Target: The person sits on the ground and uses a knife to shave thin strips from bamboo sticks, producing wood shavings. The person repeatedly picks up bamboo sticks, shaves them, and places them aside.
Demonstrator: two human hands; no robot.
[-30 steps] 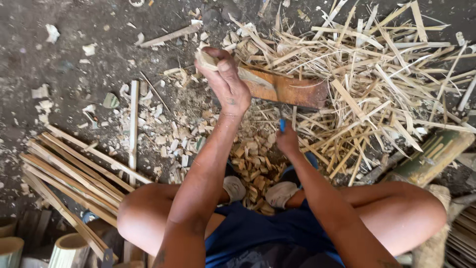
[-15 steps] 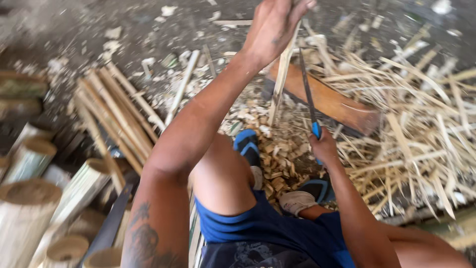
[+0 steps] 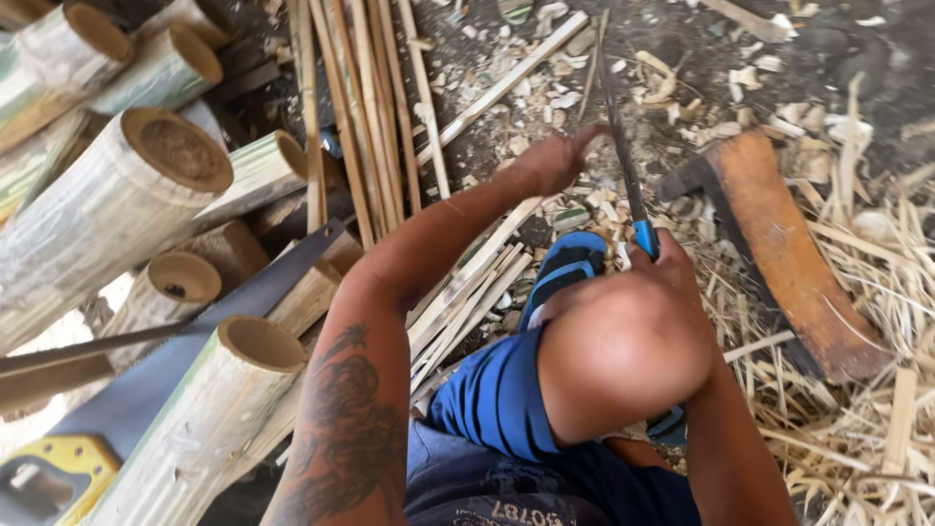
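Note:
My right hand (image 3: 672,271) grips the blue handle of a long thin knife (image 3: 623,161), whose dark blade points away from me over the littered ground. My left hand (image 3: 555,161) reaches forward with its fingers drawn together, fingertips right at the blade's side; whether it pinches anything is hidden. My bare knee (image 3: 623,360) sits just under the right hand. A blue sandal (image 3: 565,265) lies between my arms, and loose bamboo strips (image 3: 477,282) run beneath my left forearm.
Cut bamboo tubes (image 3: 146,185) are stacked at the left, with a yellow-handled hand saw (image 3: 195,351) lying across them. A bundle of long bamboo strips (image 3: 355,107) lies beyond. A brown wooden block (image 3: 784,258) rests at the right among straw-like shavings (image 3: 867,409).
The view has swung left, bringing the bamboo tubes and saw into sight. My left hand has come down from its raised position to the knife blade. My right hand keeps hold of the knife.

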